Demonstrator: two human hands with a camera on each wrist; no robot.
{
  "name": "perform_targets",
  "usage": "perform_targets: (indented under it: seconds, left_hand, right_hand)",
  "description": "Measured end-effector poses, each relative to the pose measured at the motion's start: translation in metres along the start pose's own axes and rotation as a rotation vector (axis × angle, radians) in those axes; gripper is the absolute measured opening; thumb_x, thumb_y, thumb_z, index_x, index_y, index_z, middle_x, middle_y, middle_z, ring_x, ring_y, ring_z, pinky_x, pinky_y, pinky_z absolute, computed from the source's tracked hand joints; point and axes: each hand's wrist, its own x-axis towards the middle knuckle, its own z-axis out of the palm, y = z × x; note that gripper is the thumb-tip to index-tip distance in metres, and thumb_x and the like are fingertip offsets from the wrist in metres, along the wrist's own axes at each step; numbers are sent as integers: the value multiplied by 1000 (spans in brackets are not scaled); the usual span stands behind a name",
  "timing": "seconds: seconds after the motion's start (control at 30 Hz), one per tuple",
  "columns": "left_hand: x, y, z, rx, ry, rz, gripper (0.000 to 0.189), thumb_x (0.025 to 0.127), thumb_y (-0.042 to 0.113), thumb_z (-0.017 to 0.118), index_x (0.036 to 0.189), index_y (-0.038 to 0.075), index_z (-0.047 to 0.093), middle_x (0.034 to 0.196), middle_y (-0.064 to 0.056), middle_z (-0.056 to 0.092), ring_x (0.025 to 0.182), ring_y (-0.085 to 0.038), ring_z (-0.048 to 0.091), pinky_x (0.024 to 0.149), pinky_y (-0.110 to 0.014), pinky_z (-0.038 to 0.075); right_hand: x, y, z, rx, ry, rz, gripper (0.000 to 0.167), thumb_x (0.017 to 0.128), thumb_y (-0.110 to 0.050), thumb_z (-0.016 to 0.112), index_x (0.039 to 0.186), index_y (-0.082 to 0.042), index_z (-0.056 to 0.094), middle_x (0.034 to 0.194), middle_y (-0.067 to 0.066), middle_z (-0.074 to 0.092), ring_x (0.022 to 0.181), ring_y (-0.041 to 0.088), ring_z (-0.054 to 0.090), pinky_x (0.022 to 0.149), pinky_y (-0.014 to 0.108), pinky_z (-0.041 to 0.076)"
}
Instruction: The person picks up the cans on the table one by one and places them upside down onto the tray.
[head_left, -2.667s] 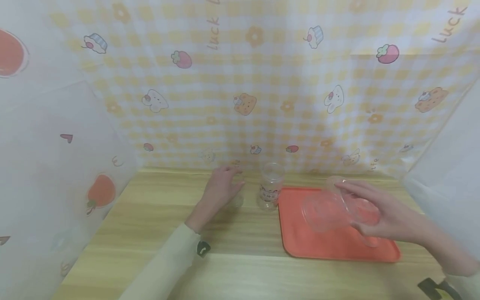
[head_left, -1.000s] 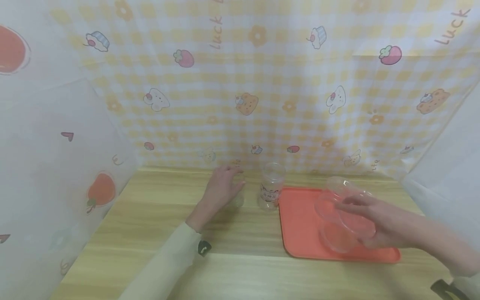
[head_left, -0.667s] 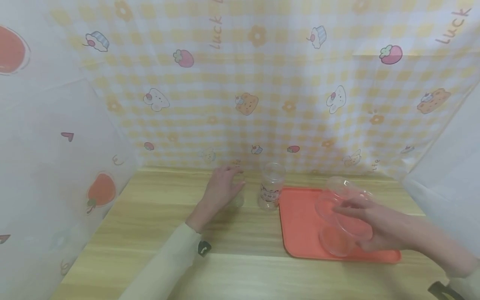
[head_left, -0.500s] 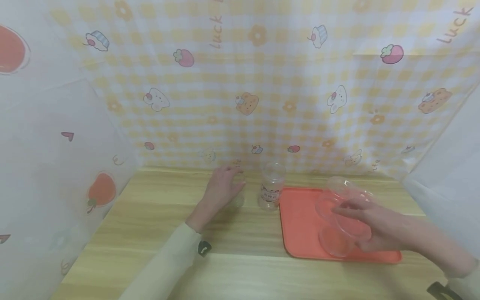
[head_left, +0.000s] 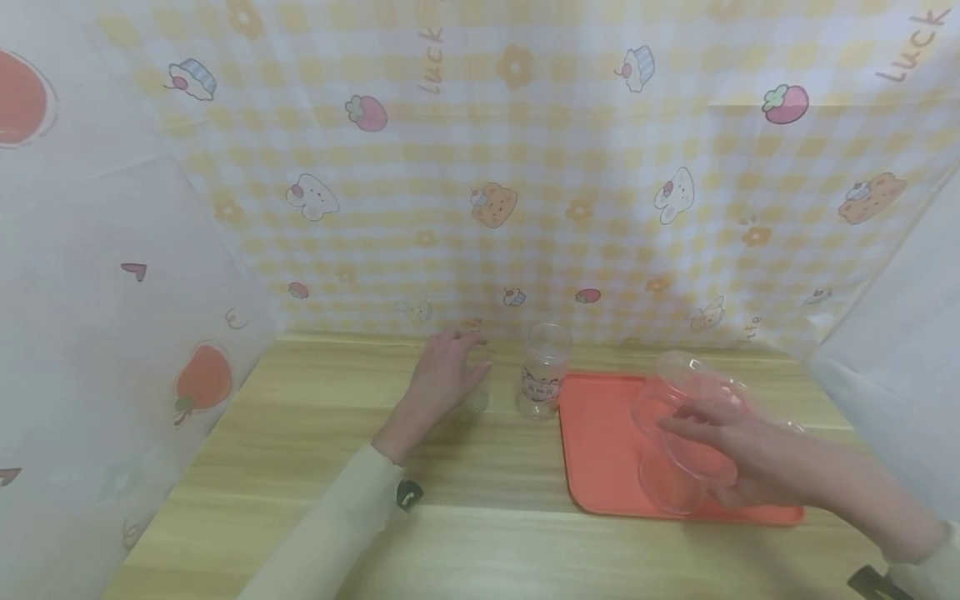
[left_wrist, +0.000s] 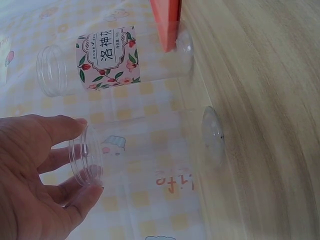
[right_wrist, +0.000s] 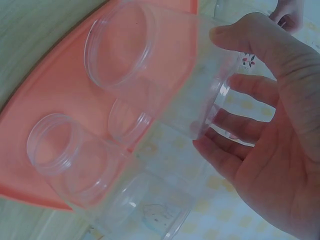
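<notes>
My left hand (head_left: 442,375) grips the neck of a clear plastic jar (left_wrist: 150,135) between thumb and fingers. That jar stands upright on the table, and my hand mostly covers it in the head view. Just right of it is another clear jar with a pink floral label (left_wrist: 107,59), open at the top. My right hand (head_left: 738,442) holds a wide clear jar (right_wrist: 172,55) by its base end. Its threaded mouth points down at the orange-red tray (head_left: 600,475), with the rim right at the tray's surface.
More clear jars (right_wrist: 80,165) sit on the tray behind and beside the held one; their outlines overlap in the right wrist view. A checked cloth (head_left: 420,183) hangs behind the wooden table (head_left: 480,475). A white sheet (head_left: 82,350) closes off the left side.
The wide jar lay sideways in my right hand at first, mouth leftward. It has turned mouth-down over the tray, and the fingers have since shifted slightly left. My left hand stays put.
</notes>
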Motion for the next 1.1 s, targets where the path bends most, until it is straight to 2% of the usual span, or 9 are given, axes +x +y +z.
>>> perform_targets:
  seconds: [0.2,0.4,0.53,0.7,0.87,0.93,0.97,1.0,1.1]
  left_hand:
    - [0,0,0,2,9,6,40,91,21,78,127,6,68,128,-17,64,120,-39,55,102,-50,47]
    - [0,1,0,6,4,1,41,91,23,78,127,7,68,128,-17,63,120,-39,55,102,-50,48]
    - [0,1,0,14,0,-3,41,91,22,78,128,7,68,128,-17,63,120,-38,55,102,-50,47]
    - [0,3,-1,16,-16,-24,40,92,23,78,128,8,68,128,-16,63,120,-37,55,102,-49,47]
    - [1,3,-2,14,-33,-38,41,93,24,77,130,9,67,128,-15,62,120,-35,54,102,-47,47]
    - [1,3,-2,13,-36,-41,41,93,24,77,130,9,67,128,-15,62,120,-35,54,102,-46,47]
    - [1,3,-2,12,-38,-44,41,93,25,76,130,9,67,128,-15,62,120,-34,54,102,-46,47]
    - [1,3,-2,11,-39,-47,41,93,25,76,130,9,67,128,-15,62,120,-34,54,102,-46,47]
    - [1,3,-3,10,-37,-46,41,93,25,77,130,9,67,129,-15,61,121,-35,53,102,-47,47]
  right_hand:
    - [-2,1,2,0,24,-25,94,48,-12,85,138,-5,59,139,9,55,122,25,53,68,22,52]
    - [-2,1,0,20,17,-22,93,51,-12,85,139,-3,58,138,11,56,114,33,60,69,24,53]
    - [-1,0,0,-4,8,-21,93,51,-14,86,139,-4,58,139,9,56,117,28,58,69,22,51]
    - [-1,-1,-1,-44,-28,-5,94,51,-17,87,139,-6,58,139,8,57,128,23,49,73,30,56]
    - [-1,0,-3,-39,-55,20,95,53,-17,88,141,-6,57,139,7,57,125,27,53,73,35,58]
    - [-2,0,-2,-43,-34,10,96,53,-19,89,142,-7,56,140,6,57,123,27,55,78,31,56]
    - [-2,1,-3,-37,-21,4,91,59,-21,88,142,-7,56,141,6,56,124,26,55,87,29,54]
    - [-3,1,-3,-37,-6,-1,90,60,-22,88,142,-6,56,143,5,55,124,25,56,92,25,51]
    - [-4,2,-5,-1,20,0,84,70,-27,88,144,-6,54,147,4,50,127,23,54,111,18,29]
